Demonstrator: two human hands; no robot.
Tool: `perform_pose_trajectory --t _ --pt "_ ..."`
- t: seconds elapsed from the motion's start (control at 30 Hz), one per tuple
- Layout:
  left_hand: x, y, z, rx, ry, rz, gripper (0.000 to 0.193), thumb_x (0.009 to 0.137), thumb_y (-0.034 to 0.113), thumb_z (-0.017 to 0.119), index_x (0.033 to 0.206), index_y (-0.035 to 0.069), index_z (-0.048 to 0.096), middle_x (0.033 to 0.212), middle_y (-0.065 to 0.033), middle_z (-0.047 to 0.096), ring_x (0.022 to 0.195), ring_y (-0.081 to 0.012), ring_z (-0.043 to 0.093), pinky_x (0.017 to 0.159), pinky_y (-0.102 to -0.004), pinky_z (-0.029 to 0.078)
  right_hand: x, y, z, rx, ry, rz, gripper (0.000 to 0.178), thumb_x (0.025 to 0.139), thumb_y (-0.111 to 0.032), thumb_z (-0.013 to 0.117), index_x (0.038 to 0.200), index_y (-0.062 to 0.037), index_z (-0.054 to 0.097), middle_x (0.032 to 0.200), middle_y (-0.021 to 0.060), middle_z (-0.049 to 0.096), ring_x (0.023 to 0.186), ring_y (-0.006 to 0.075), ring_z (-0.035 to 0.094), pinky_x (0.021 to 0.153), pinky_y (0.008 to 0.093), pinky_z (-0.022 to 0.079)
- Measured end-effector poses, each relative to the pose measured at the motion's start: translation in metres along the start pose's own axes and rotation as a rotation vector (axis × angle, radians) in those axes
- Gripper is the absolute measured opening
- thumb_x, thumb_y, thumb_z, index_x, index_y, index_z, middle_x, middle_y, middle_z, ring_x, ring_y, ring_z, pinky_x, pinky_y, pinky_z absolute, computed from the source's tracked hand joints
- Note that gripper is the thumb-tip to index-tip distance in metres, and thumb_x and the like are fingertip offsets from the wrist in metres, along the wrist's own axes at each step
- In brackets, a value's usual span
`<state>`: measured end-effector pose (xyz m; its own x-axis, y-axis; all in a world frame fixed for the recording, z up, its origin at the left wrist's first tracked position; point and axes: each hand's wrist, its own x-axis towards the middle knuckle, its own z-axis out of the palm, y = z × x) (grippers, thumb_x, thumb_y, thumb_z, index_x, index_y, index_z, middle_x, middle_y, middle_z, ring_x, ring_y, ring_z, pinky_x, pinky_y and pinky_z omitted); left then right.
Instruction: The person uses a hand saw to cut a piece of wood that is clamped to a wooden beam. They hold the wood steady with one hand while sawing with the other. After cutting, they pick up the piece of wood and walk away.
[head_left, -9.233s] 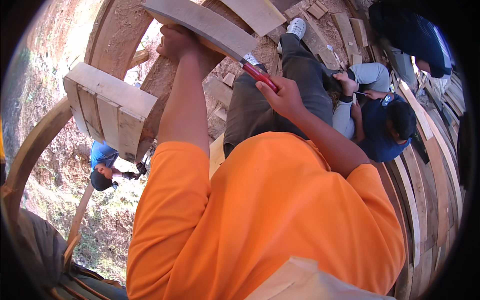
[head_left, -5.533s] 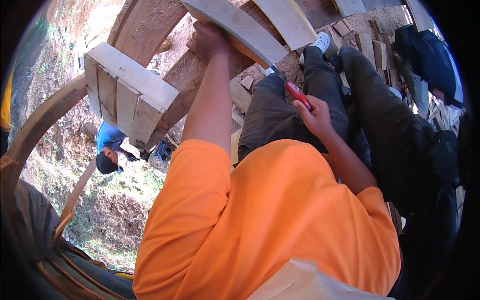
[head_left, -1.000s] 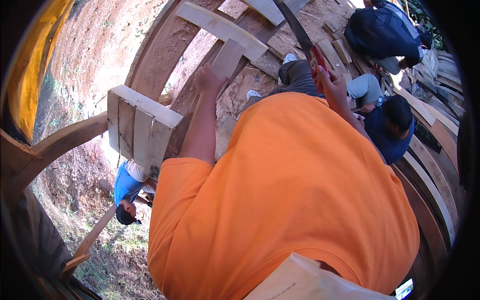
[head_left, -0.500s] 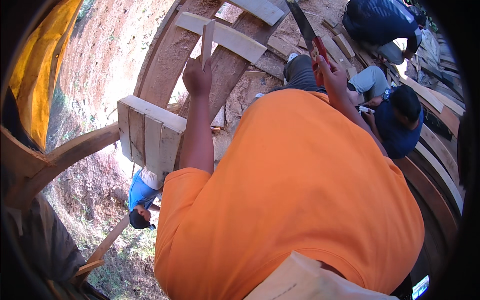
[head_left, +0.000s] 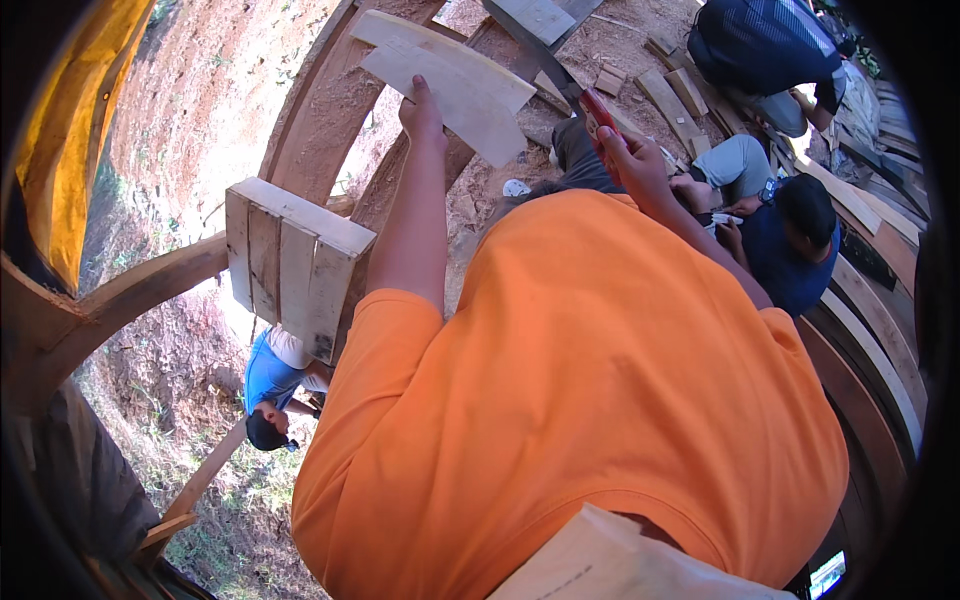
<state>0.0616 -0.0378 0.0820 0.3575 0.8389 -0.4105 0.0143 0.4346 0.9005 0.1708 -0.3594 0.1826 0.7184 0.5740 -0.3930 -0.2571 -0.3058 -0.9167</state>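
My left hand (head_left: 422,118) grips the near edge of a short pale wooden board (head_left: 465,108), its broad face turned up. The board is over a cross plank (head_left: 410,32) that spans two long beams. In my right hand (head_left: 638,162) is a hand saw with a red handle (head_left: 598,115). Its dark blade (head_left: 535,45) points up and to the left, past the right end of the board. Whether the blade touches any wood I cannot tell.
A slatted wooden block (head_left: 290,250) stands left of my left arm. People sit or bend at the right (head_left: 800,240) and far right (head_left: 765,55); another person (head_left: 275,385) is lower left, by a dirt slope. Offcuts (head_left: 665,105) and sawdust litter the ground.
The board in my left hand has turned from edge-on to showing its broad face. My right hand and the saw have moved left and slightly down.
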Motion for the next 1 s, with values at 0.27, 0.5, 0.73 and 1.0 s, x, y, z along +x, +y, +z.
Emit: perform_pose_trajectory --t 0.27,0.5,0.73,1.0 --pt "0.01 -0.058 0.027 0.265 0.008 -0.022 0.045 0.1 0.033 0.065 0.119 -0.007 0.065 0.111 -0.0168 0.071 0.092 -0.0225 0.07 0.081 -0.0357 0.056 -0.026 0.029 -0.01 -0.064 0.113 0.063 0.047 0.099 -0.044 0.067 0.075 -0.0035 0.065 0.063 -0.0034 0.054 0.06 0.0051 0.046 0.055 0.0271 0.035" --pt "0.014 -0.051 0.046 0.394 -0.022 0.099 0.041 0.096 0.03 0.071 0.11 -0.008 0.069 0.104 -0.0185 0.074 0.09 -0.0276 0.071 0.081 -0.039 0.056 -0.05 0.038 -0.003 -0.082 0.167 0.09 0.049 0.098 -0.044 0.068 0.072 -0.0035 0.063 0.062 -0.0015 0.055 0.059 0.0064 0.048 0.055 0.0281 0.037" --pt "0.037 -0.047 0.034 0.904 0.015 0.135 0.054 0.087 0.034 0.076 0.121 -0.003 0.056 0.113 -0.024 0.067 0.101 -0.0366 0.068 0.086 -0.044 0.054 -0.057 0.038 0.007 -0.123 0.127 0.087 0.047 0.098 -0.043 0.068 0.073 -0.004 0.063 0.062 -0.0022 0.055 0.059 0.006 0.049 0.055 0.0276 0.038" --pt "0.008 -0.016 0.045 1.351 -0.06 0.38 0.074 0.096 0.04 0.058 0.151 0.002 0.027 0.16 -0.0276 0.014 0.147 -0.0433 0.023 0.115 -0.0586 0.025 -0.04 0.045 0.019 -0.108 0.006 0.127 0.041 0.102 -0.039 0.064 0.081 -0.004 0.065 0.065 -0.0015 0.057 0.059 0.006 0.052 0.054 0.0245 0.039"
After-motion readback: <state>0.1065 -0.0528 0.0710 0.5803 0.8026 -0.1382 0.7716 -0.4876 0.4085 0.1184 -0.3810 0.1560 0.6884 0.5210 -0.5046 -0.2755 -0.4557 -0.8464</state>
